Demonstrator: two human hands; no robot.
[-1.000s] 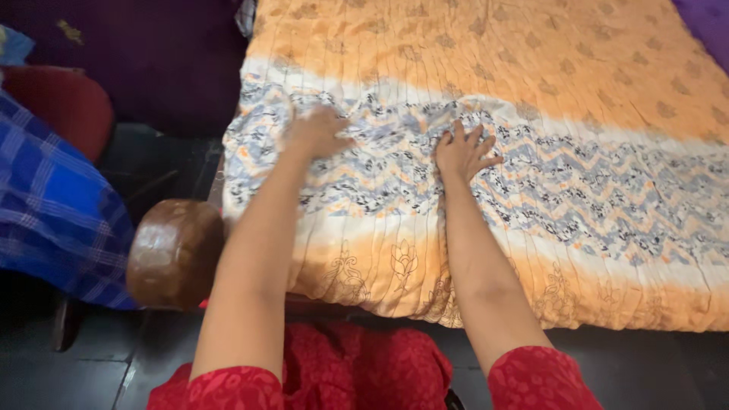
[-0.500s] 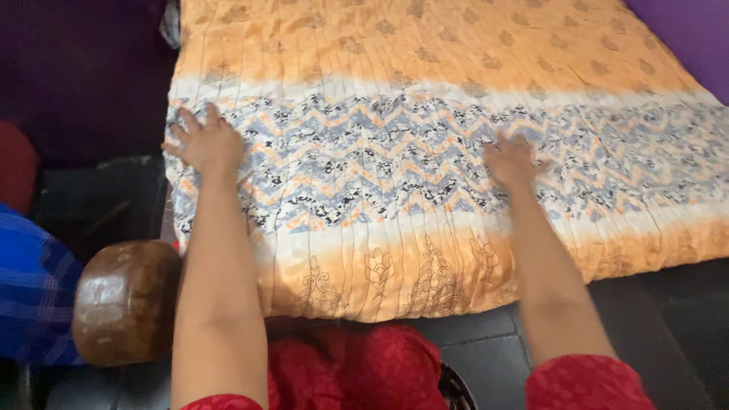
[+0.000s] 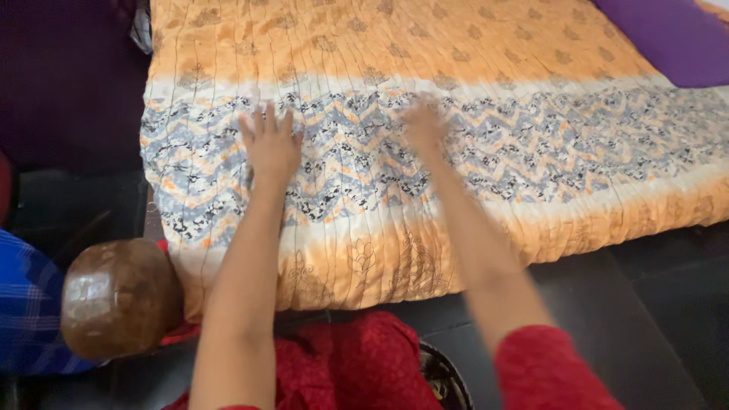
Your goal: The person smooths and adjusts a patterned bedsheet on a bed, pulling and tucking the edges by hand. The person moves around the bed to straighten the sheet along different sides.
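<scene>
Both hands have been drawn inward since the earlier frames, where they were set wide apart on the cloth. Spread over the bed is the quilted bedcover, orange with a grey-blue zigzag band, its near edge hanging down toward the dark floor. A purple cushion is seen at the far right corner. At the near left corner a rounded brown bedpost stands just beside the draped edge, with blue checked cloth further left. The left hand is laid flat on the zigzag band, fingers spread, nothing gripped. The right hand is blurred by motion; it seems to be pressed flat too, though this cannot be told for certain. Fresh creases could be pushed into the band if the palms are dragged unevenly, and the hanging edge could be caught on the bedpost.
</scene>
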